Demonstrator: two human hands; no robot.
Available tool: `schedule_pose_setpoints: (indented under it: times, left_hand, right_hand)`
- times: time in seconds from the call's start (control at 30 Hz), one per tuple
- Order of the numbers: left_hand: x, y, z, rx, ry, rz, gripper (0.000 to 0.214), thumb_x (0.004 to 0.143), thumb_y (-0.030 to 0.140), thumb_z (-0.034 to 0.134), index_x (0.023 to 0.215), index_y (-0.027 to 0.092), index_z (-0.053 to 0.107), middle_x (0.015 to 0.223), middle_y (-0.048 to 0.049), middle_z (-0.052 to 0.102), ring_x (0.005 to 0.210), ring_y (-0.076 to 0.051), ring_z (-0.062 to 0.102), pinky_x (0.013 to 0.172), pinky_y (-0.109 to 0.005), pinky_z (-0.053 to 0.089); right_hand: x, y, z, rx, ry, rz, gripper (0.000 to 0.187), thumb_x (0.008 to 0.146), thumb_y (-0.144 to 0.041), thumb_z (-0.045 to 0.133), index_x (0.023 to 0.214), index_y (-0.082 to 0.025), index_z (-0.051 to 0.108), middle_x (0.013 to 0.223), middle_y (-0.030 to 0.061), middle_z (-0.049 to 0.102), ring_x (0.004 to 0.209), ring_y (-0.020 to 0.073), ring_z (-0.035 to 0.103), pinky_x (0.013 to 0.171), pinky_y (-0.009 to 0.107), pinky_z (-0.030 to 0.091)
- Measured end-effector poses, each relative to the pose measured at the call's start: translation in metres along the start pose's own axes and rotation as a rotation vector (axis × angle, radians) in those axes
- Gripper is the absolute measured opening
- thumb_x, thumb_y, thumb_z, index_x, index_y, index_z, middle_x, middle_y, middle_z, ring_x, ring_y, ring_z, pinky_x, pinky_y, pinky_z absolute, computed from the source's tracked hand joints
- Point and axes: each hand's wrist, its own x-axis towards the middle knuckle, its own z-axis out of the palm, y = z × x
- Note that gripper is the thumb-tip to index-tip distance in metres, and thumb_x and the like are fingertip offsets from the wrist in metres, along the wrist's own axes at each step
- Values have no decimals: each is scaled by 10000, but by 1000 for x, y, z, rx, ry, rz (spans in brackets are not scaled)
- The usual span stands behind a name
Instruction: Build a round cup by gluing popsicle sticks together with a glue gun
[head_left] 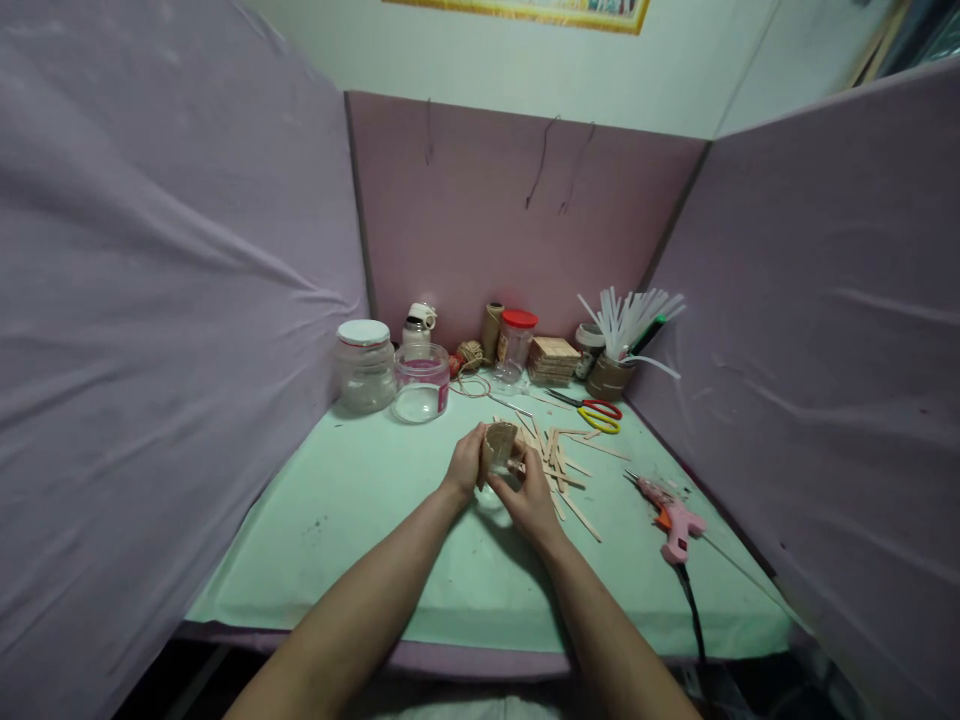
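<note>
In the middle of the table, my left hand (466, 461) is closed around the left side of a brown-wrapped clear jar (496, 446). My right hand (532, 496) grips the same jar from the right, its thumb toward the lower front. The brown covering looks rough and curved, and a see-through part shows beneath it. My fingers hide much of the far side. Loose wooden craft sticks (573, 512) lie scattered just beyond and right of my right hand.
A pink glue gun (679, 528) with a cord lies at the right. Red-and-yellow scissors (598, 411) rest behind the sticks. Along the back stand a white-lidded jar (365, 370), an open clear tub (421, 390), a red-lidded jar (514, 345), stacked wooden squares (553, 360) and white glue sticks (628, 318) in a holder.
</note>
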Motion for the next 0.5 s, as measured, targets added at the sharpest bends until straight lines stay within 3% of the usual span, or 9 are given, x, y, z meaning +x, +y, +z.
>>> schedule_pose_setpoints:
  times: [0.17,0.27,0.37,0.5]
  left_hand:
    - [1,8,-5,-44,2,4,580,776,652,588,1019,147,737,1065,-116,747,1007,-267,688,912,-375,500]
    - [2,6,-6,-68,-26,28,622,769,693,570,1007,144,741,1089,-124,741,1077,-281,665,978,-387,469]
    - [5,0,-7,-55,-25,13,652,764,722,555,986,138,740,1021,-112,757,1010,-264,687,942,-370,494]
    - [13,-14,-13,56,6,-107,675,759,751,537,871,116,735,809,-95,758,779,-229,706,818,-359,539]
  right_hand:
    - [1,3,-1,-73,75,7,572,764,-402,717,1259,-224,494,1217,106,550,1126,253,570,945,429,517]
    - [1,5,-1,-64,96,-11,598,769,-407,718,1275,-216,462,1238,113,541,1154,249,553,960,423,506]
    - [1,6,1,-65,62,14,590,756,-411,732,1242,-200,472,1211,114,558,1114,246,569,931,411,510]
    - [-1,8,3,-156,-47,79,440,754,-383,712,1110,-184,545,1057,81,619,983,245,605,873,418,508]
